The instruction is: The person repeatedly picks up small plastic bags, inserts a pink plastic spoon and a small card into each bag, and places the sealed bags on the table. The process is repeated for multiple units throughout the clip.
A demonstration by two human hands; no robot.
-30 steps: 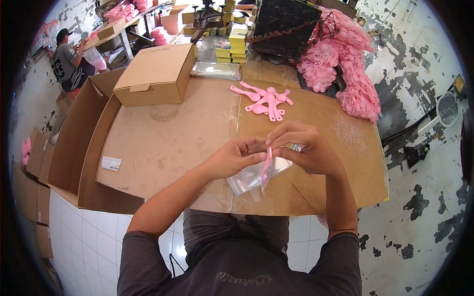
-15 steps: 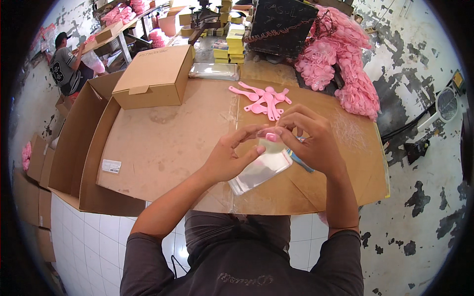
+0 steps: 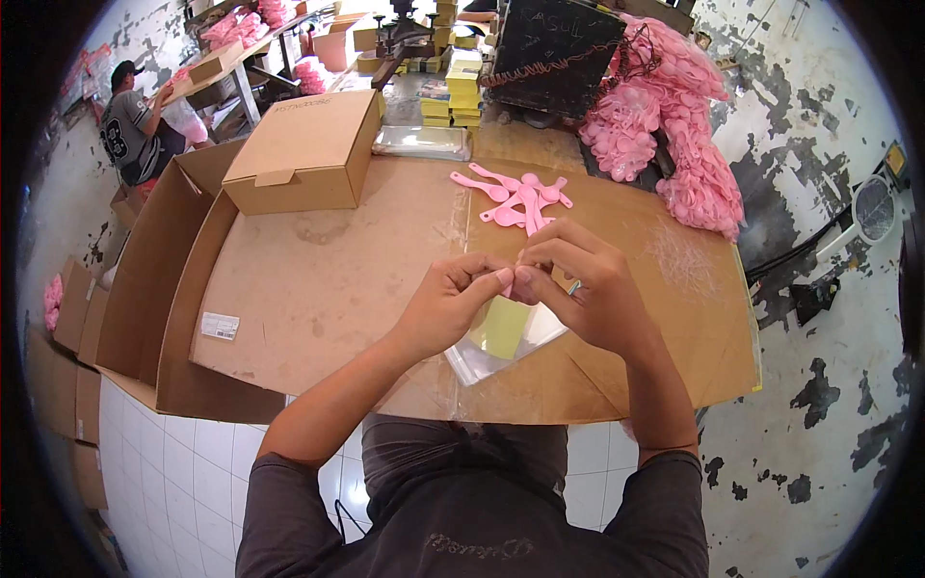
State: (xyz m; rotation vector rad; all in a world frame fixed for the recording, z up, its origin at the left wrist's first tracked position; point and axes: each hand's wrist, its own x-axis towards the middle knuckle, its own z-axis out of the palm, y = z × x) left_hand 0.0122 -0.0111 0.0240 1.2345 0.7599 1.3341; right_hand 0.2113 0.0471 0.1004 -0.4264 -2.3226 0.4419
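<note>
My left hand point(image 3: 458, 294) and my right hand point(image 3: 583, 279) meet in front of me, thumbs and forefingers closed at the top edge of a small clear plastic bag. A yellow-green card point(image 3: 504, 330) hangs below the fingertips, apparently inside the bag. A bit of something pink shows between the fingers, mostly hidden. Under the hands lies a stack of clear plastic bags point(image 3: 465, 364) on the cardboard-covered table point(image 3: 328, 299). Just beyond the hands is a loose pile of pink plastic measuring spoons point(image 3: 525, 197).
A closed cardboard box point(image 3: 299, 154) stands at the far left, beside a deep open carton point(image 3: 173, 279). Behind are a clear plastic packet point(image 3: 422, 143), yellow card stacks point(image 3: 463, 82), a black box point(image 3: 554, 58) and heaped pink bagged goods point(image 3: 699, 183). Another person point(image 3: 135, 125) sits at the far left.
My hands have come closer together, and the fingers now pinch the bag's top edge. The yellow-green card has turned to hang down in fuller view, while the pink thing is more covered.
</note>
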